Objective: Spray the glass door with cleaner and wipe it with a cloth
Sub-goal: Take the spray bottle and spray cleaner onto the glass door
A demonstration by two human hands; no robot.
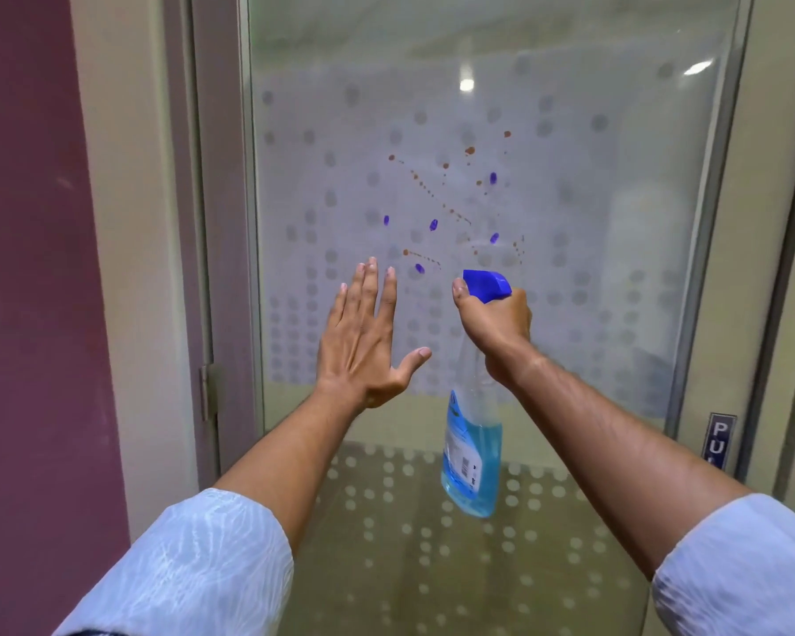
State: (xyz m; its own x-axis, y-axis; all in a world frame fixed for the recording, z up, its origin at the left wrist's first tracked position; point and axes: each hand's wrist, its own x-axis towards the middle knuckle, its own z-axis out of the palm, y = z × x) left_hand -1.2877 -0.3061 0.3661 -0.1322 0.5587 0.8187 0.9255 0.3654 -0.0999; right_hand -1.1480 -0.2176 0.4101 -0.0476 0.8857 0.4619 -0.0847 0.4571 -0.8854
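The glass door (593,231) fills the view, frosted with a dot pattern. Brown splatter stains (432,195) and several purple smudges (433,224) mark its middle. My right hand (496,328) grips the neck of a spray bottle (471,452) with blue liquid; its blue nozzle head (487,283) points at the glass just below the stains. My left hand (363,342) is raised flat beside it, fingers spread, palm toward the glass and holding nothing. No cloth is in view.
A metal door frame (221,222) with a hinge (210,390) runs down the left, beside a cream and maroon wall (33,268). At the right edge of the door sits a small "PULL" plate (719,440).
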